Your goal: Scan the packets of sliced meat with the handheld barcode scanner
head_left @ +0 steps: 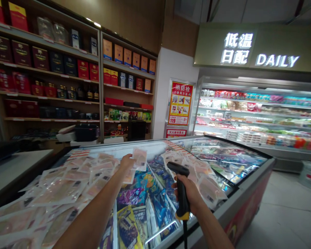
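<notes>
A flat clear packet with a small barcode is pinched in my left hand, above the freezer's glass top. Gripped by its handle in my right hand is a black and yellow barcode scanner, its head pointing left and away from me and its cord hanging down. A large heap of similar flat packets lies to the left, partly behind my left forearm. To the right, behind the scanner, a smaller pile of packets rests on the glass. Between the piles, colourful bagged goods show inside the freezer.
The chest freezer extends right and back. Shelves of boxed goods line the left wall. A lit refrigerated display stands at the right, with tiled floor before it. A pale counter is at far left.
</notes>
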Available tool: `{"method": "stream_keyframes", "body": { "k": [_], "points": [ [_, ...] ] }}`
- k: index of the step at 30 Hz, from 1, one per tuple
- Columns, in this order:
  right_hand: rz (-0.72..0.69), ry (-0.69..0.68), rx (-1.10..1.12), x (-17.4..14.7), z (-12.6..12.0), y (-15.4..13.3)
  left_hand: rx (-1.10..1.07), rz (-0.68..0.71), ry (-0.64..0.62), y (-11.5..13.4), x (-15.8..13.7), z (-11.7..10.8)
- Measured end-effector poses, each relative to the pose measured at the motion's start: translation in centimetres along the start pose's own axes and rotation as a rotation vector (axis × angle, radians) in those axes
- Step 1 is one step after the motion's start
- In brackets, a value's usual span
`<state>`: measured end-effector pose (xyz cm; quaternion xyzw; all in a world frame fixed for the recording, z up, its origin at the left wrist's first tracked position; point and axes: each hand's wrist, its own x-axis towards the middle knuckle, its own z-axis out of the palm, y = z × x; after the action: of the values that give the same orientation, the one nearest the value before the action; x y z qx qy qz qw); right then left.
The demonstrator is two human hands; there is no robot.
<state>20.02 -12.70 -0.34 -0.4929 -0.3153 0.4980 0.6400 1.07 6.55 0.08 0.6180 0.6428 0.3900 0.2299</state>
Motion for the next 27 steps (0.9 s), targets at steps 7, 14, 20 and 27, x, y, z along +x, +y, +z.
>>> {"method": "stream_keyframes", "body": {
  "k": [7, 14, 20, 27],
  "points": [
    [0.005, -0.002, -0.024, 0.3, 0.9, 0.4, 0.197, 0.000, -0.008, -3.5, 1.4, -3.1],
    [0.015, -0.012, -0.047, 1.1, 2.2, 1.0, 0.441, -0.008, 0.017, -4.7, 1.1, -6.4],
    [-0.001, -0.037, -0.069, 1.8, 3.2, 1.4, 0.522, -0.060, 0.036, -4.9, 0.2, -8.2],
    [0.019, -0.034, -0.062, 1.9, 3.6, 1.2, 0.581, 0.037, 0.115, -3.5, -0.9, -8.2]
  ]
}}
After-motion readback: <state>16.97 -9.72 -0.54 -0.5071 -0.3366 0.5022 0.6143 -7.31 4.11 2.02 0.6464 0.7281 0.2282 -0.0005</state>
